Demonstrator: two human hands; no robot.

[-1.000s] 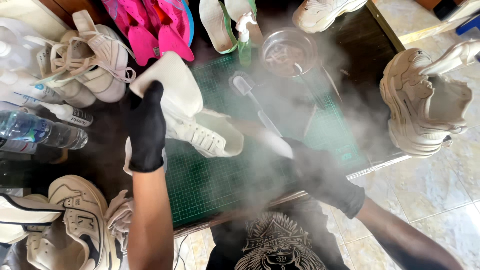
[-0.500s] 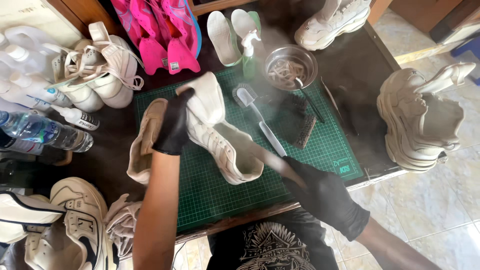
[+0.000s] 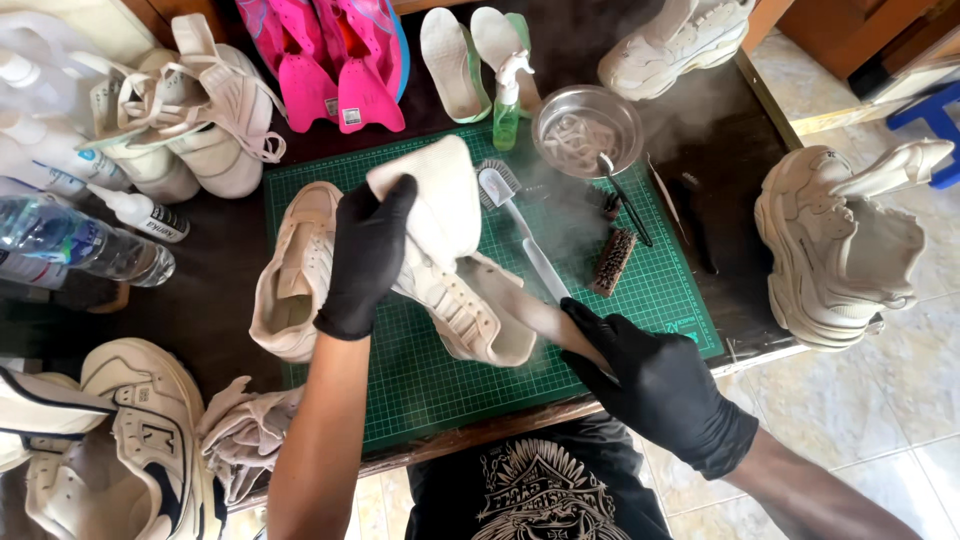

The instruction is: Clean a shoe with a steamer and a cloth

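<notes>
Green gridded cutting mat (image 3: 640,300) covers the middle of the dark table (image 3: 215,300), and on it lies a cream sneaker (image 3: 470,310), tipped on its side with the toe toward the person. A second cream sneaker (image 3: 295,270) lies just to its left on the mat, partly under the arm. The left hand (image 3: 365,255), in a black glove, is closed over the upper part of the shoe together with a folded white cloth (image 3: 435,195), pressing both down. The right hand (image 3: 650,385), also gloved, is wrapped shut around a pale slim tool (image 3: 535,310); what kind of tool it is I cannot tell, but its far end meets the shoe near the toe, where thin vapour drifts upward. Judging from this, cleaning is midway: the shoe looks pale and fairly clean on the visible side, while the neighbouring one waits untreated. Behind, a metal bowl (image 3: 587,128), a green spray bottle (image 3: 507,100), a white brush (image 3: 515,215) and a small brown brush (image 3: 612,262) lie within reach.
</notes>
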